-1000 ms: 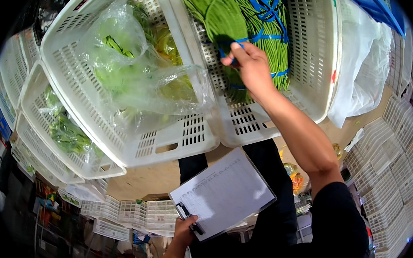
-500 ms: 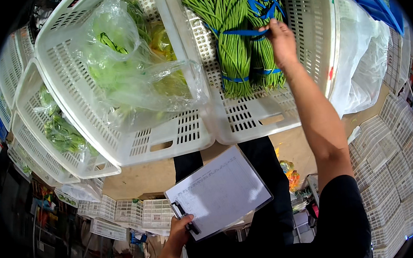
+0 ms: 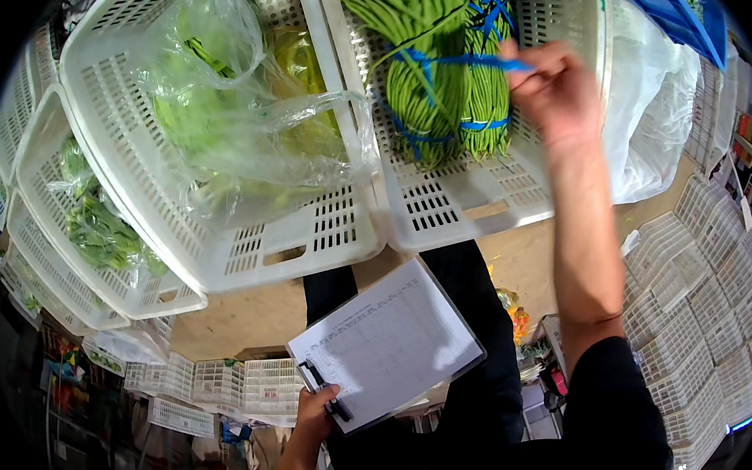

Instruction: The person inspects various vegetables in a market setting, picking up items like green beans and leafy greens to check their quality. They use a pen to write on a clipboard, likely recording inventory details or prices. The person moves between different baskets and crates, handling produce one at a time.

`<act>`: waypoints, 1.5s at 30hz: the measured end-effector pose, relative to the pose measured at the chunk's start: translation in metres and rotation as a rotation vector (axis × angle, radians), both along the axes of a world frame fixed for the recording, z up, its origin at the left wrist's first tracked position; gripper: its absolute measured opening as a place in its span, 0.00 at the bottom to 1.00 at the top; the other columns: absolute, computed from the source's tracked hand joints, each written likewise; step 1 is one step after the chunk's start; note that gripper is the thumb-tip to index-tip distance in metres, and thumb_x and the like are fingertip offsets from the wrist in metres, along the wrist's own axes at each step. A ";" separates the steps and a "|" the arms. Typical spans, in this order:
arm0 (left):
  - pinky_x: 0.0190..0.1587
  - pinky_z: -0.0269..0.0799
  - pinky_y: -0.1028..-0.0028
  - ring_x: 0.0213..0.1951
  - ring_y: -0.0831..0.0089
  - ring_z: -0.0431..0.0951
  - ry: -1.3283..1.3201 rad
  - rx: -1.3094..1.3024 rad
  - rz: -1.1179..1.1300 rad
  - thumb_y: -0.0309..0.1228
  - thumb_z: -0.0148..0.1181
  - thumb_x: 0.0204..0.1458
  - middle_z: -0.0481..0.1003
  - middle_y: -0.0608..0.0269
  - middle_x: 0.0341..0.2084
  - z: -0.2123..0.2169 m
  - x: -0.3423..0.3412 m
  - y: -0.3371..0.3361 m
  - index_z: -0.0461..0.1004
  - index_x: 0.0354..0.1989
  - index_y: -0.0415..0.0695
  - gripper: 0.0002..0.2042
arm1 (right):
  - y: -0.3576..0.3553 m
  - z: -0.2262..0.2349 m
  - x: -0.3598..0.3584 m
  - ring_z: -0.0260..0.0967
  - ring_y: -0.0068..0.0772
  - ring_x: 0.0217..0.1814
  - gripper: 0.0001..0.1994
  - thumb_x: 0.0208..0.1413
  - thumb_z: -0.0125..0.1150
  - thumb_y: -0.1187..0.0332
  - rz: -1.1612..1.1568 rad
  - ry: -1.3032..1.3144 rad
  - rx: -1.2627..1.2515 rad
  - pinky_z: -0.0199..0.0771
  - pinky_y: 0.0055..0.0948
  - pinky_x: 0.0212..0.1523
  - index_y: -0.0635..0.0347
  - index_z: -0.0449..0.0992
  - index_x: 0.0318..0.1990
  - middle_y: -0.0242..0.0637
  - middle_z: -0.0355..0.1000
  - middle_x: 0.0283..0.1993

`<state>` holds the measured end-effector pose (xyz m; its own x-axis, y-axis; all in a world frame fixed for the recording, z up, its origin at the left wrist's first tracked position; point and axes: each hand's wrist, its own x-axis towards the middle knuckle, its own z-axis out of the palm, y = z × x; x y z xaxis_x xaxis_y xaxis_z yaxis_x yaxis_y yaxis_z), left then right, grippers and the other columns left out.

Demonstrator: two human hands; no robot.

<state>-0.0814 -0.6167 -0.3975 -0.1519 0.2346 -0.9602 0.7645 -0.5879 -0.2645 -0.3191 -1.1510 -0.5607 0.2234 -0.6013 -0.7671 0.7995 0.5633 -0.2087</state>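
- Far left: I log narrow white crates (image 3: 138, 298), slatted, with leafy greens (image 3: 102, 230) partly wrapped in clear plastic.
- Next: large white crate (image 3: 220, 278). Inside I see a clear plastic bag (image 3: 208, 116) of pale greens; its loose end lies over the crate's right side.
- Below, centre-left: left hand (image 3: 313, 412) grips the clipboard (image 3: 480, 356) by its clip end, thumb on top.
- On the clipboard: white sheet (image 3: 389, 344). I note rows of small dark writing along its upper part; too small to read.
- Centre: second white crate (image 3: 433, 229), touching or just beside the first. Thick bundle of long green beans (image 3: 427, 98) lies in it, a slimmer bundle (image 3: 487, 94) close on its right. Blue bands circle both.
- From the thick bundle a blue tie (image 3: 468, 59) stretches rightward across the slimmer one.
- Right hand (image 3: 554, 88): blurred; I read the fingers as pinched on the tie's end, above the crate.
- Right: white plastic bag (image 3: 654, 125) outside the crate; blue crate (image 3: 658, 1) above it.
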 end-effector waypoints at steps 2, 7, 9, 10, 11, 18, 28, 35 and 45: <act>0.53 0.75 0.57 0.47 0.57 0.78 -0.029 0.009 -0.026 0.25 0.63 0.45 0.76 0.54 0.46 0.002 -0.001 -0.007 0.68 0.57 0.37 0.26 | -0.041 -0.020 -0.037 0.56 0.27 0.22 0.17 0.71 0.38 0.66 0.060 0.121 -0.078 0.72 0.55 0.59 0.56 0.58 0.26 0.28 0.53 0.20; 0.53 0.74 0.57 0.47 0.57 0.78 -0.021 -0.023 -0.013 0.24 0.62 0.44 0.76 0.55 0.45 0.002 -0.001 -0.017 0.69 0.56 0.38 0.26 | -0.052 -0.089 -0.068 0.65 0.35 0.28 0.14 0.71 0.42 0.63 0.272 0.725 -0.091 0.73 0.41 0.40 0.59 0.63 0.32 0.34 0.60 0.24; 0.53 0.74 0.57 0.47 0.57 0.78 -0.034 0.016 -0.052 0.24 0.62 0.44 0.76 0.55 0.45 0.001 -0.002 -0.019 0.69 0.57 0.37 0.26 | -0.036 -0.113 -0.066 0.68 0.38 0.29 0.13 0.71 0.44 0.62 0.272 0.706 -0.045 0.73 0.36 0.34 0.60 0.65 0.35 0.38 0.64 0.27; 0.53 0.74 0.57 0.47 0.57 0.78 -0.040 0.035 -0.072 0.24 0.62 0.44 0.76 0.55 0.45 0.001 -0.002 -0.020 0.69 0.57 0.37 0.27 | -0.030 -0.121 -0.066 0.68 0.38 0.27 0.13 0.70 0.45 0.61 0.254 0.748 -0.029 0.74 0.37 0.32 0.60 0.65 0.35 0.37 0.65 0.27; 0.52 0.74 0.58 0.46 0.58 0.78 -0.040 0.030 -0.049 0.23 0.62 0.45 0.76 0.55 0.45 0.001 -0.002 -0.019 0.69 0.56 0.37 0.26 | -0.024 -0.128 -0.067 0.69 0.39 0.27 0.13 0.70 0.45 0.61 0.257 0.782 -0.019 0.74 0.38 0.32 0.60 0.65 0.35 0.37 0.65 0.27; 0.52 0.74 0.61 0.46 0.59 0.78 -0.038 -0.016 0.032 0.22 0.63 0.46 0.76 0.54 0.45 0.001 -0.003 -0.018 0.70 0.56 0.35 0.25 | -0.013 -0.145 -0.077 0.73 0.40 0.34 0.12 0.68 0.51 0.60 0.305 0.967 0.013 0.75 0.38 0.36 0.62 0.68 0.43 0.41 0.72 0.36; 0.52 0.74 0.60 0.46 0.57 0.78 -0.060 -0.049 0.041 0.23 0.63 0.45 0.76 0.54 0.44 0.002 -0.004 -0.027 0.69 0.55 0.34 0.25 | 0.045 -0.121 0.022 0.74 0.46 0.40 0.07 0.54 0.66 0.61 1.110 1.839 -1.059 0.75 0.44 0.39 0.52 0.81 0.34 0.39 0.76 0.36; 0.53 0.73 0.58 0.46 0.59 0.77 -0.024 -0.010 -0.042 0.27 0.63 0.45 0.76 0.56 0.43 0.006 -0.001 -0.026 0.69 0.55 0.36 0.25 | 0.034 -0.191 0.071 0.78 0.49 0.45 0.18 0.54 0.64 0.49 1.475 1.886 -0.307 0.78 0.42 0.43 0.53 0.82 0.38 0.43 0.79 0.44; 0.49 0.74 0.62 0.43 0.61 0.77 -0.021 0.039 0.036 0.24 0.62 0.44 0.76 0.55 0.41 0.003 -0.002 -0.016 0.69 0.53 0.34 0.24 | 0.015 -0.182 0.093 0.79 0.46 0.47 0.15 0.56 0.60 0.54 1.784 1.894 -0.344 0.79 0.40 0.44 0.54 0.82 0.42 0.43 0.80 0.45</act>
